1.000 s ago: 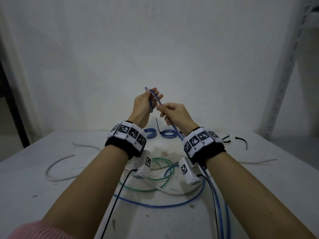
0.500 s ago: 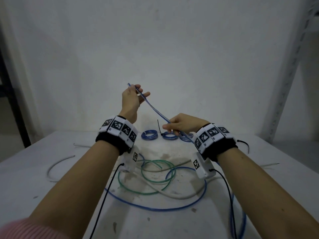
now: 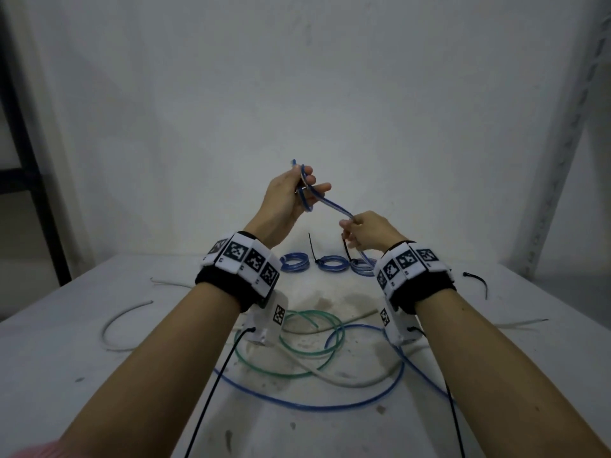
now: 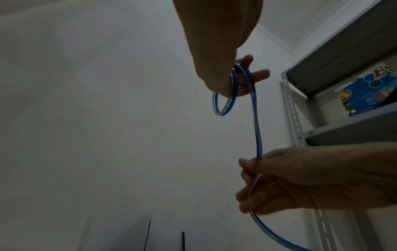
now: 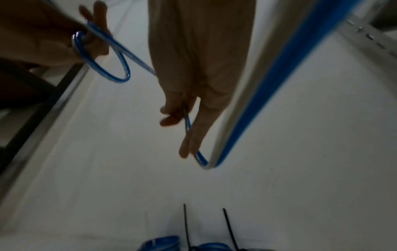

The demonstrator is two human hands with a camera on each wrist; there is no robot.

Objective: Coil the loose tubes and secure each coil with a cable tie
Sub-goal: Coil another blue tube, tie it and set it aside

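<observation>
Three tied blue coils (image 3: 329, 261) are done. My left hand (image 3: 287, 193) pinches the blue tube's (image 3: 334, 203) first loop, my right hand (image 3: 368, 231) grips its slack; green tube (image 3: 297, 338) and white tube (image 3: 347, 378) remain loose.

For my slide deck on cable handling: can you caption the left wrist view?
Left hand holds the first loop of a blue tube while the right hand feeds it.

Blue coils (image 3: 294, 261): 3 counted, far side of table.
Blue tubes (image 3: 334, 203): 2, 1 held.
Green tube (image 3: 310, 355): 1.
White tubes (image 3: 122, 315): approx. 4.
Loose ties (image 3: 476, 279): 1 seen.
Hands (image 3: 284, 196): 2.
</observation>
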